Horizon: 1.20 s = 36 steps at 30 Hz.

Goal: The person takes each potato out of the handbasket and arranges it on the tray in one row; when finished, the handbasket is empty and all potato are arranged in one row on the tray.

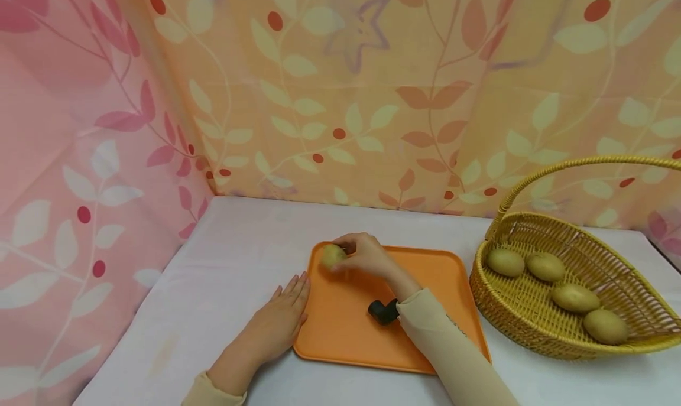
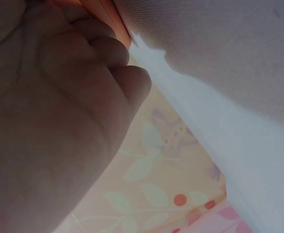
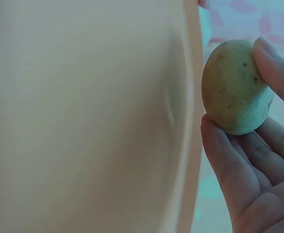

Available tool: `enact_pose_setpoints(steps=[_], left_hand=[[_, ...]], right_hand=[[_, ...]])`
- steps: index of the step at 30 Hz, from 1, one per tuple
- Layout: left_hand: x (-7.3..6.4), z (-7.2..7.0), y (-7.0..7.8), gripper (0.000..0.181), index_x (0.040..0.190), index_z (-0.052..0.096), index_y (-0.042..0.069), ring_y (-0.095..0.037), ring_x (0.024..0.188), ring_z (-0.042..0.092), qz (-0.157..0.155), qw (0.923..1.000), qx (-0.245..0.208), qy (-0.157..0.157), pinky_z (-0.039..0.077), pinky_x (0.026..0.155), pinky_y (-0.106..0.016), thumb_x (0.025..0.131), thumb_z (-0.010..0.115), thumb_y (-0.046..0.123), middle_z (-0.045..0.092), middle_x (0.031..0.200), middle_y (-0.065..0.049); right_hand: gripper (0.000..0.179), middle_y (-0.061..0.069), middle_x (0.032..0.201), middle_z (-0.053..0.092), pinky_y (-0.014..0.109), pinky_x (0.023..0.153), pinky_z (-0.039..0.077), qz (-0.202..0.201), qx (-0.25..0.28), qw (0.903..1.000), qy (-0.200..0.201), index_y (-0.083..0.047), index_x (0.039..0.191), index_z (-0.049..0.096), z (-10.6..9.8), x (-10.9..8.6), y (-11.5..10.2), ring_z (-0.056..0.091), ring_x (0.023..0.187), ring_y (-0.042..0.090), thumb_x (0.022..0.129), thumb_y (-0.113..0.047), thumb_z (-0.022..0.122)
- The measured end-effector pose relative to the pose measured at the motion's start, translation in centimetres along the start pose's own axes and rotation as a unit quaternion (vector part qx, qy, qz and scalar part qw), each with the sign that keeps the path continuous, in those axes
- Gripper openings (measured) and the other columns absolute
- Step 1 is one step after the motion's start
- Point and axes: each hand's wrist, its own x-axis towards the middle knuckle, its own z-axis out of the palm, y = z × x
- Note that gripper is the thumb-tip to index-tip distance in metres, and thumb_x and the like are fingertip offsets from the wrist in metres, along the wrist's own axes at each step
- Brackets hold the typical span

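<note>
Right hand [image 1: 367, 256]: thumb and fingers pinch a potato [image 1: 333, 256] above the far left corner of an orange tray [image 1: 340, 329]. Right wrist view: thumb on one side of the potato, fingertips on the other; skin pale brown with dark specks. Cannot tell whether the potato touches the tray.

Left hand [image 1: 282, 314]: lies beside the tray's left rim, back of hand up, fingers out straight and close together, fingertips at the rim, gripping nothing.

On the tray, a bent black object [image 1: 380, 312], partly under the right sleeve [image 1: 452, 350] from the head view; its full shape cannot be told.

Right of the tray, just beside it: a yellow wicker basket [image 1: 628, 291] with an arched handle [image 1: 574, 165]. Four more potatoes [image 1: 576, 298] inside, in a slanting row.

Desk [image 1: 245, 258] covered in white. Behind it, leaf-patterned cloth [image 1: 319, 107], yellow-orange; pink on the left side.
</note>
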Motion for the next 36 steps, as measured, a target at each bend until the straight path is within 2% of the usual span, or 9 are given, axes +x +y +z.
enact_pose_setpoints(steps=[7, 12, 18, 24, 31, 36], left_hand=[[0.2, 0.4, -0.1, 0.055, 0.142, 0.032, -0.01, -0.033, 0.139, 0.024, -0.002, 1.0, 0.004, 0.0, 0.024, 0.109, -0.052, 0.097, 0.052, 0.015, 0.027, 0.15, -0.021], [0.3, 0.3, -0.2, 0.055, 0.141, 0.033, -0.01, -0.033, 0.138, 0.025, 0.004, 0.9999, 0.012, 0.004, 0.025, 0.109, -0.052, 0.096, 0.052, 0.015, 0.028, 0.15, -0.021], [0.3, 0.3, -0.2, 0.055, 0.141, 0.033, -0.01, -0.033, 0.139, 0.024, 0.001, 0.9999, 0.014, 0.002, 0.025, 0.109, -0.051, 0.097, 0.051, 0.016, 0.028, 0.15, -0.021], [0.0, 0.3, 0.0, 0.055, 0.141, 0.033, -0.01, -0.033, 0.139, 0.024, -0.001, 1.0, 0.002, -0.002, 0.025, 0.109, -0.052, 0.096, 0.052, 0.015, 0.028, 0.15, -0.022], [0.1, 0.3, -0.1, 0.054, 0.141, 0.033, -0.011, -0.033, 0.138, 0.025, 0.004, 0.9999, 0.016, 0.004, 0.026, 0.108, -0.052, 0.097, 0.051, 0.015, 0.028, 0.15, -0.022], [0.1, 0.2, -0.1, 0.055, 0.141, 0.033, -0.01, -0.033, 0.138, 0.025, 0.001, 0.9999, 0.015, -0.001, 0.026, 0.108, -0.052, 0.097, 0.051, 0.015, 0.028, 0.15, -0.022]], right_hand=[[0.051, 0.009, 0.111, 0.067, 0.032, 0.082, 0.051, 0.004, -0.008, 0.9999, -0.013, -0.001, 0.117, 0.065, 0.8, 0.6, 0.5, 0.064, 0.095, 0.02, 0.071, -0.015, 0.083], [0.052, 0.011, 0.113, 0.066, 0.035, 0.088, 0.05, 0.0, -0.009, 0.9995, -0.032, 0.001, 0.122, 0.062, 0.2, 0.5, 0.6, 0.063, 0.099, 0.022, 0.075, -0.014, 0.08], [0.051, 0.016, 0.114, 0.065, 0.035, 0.089, 0.05, -0.006, 0.017, 0.9986, -0.049, 0.006, 0.123, 0.059, -0.4, 0.2, 0.6, 0.063, 0.102, 0.025, 0.077, -0.008, 0.077], [0.049, 0.014, 0.109, 0.067, 0.034, 0.088, 0.051, 0.02, 0.052, 0.9977, -0.038, 0.005, 0.119, 0.062, -0.2, 0.2, 1.3, 0.064, 0.1, 0.024, 0.075, -0.007, 0.079], [0.047, 0.013, 0.11, 0.067, 0.036, 0.087, 0.051, 0.013, 0.06, 0.9979, -0.022, 0.003, 0.118, 0.063, 0.2, 0.7, 1.3, 0.064, 0.099, 0.024, 0.075, -0.007, 0.08], [0.045, 0.013, 0.111, 0.066, 0.036, 0.087, 0.051, 0.022, 0.066, 0.9976, -0.007, 0.002, 0.116, 0.064, 0.7, 1.3, 1.6, 0.065, 0.098, 0.024, 0.074, -0.005, 0.079]])
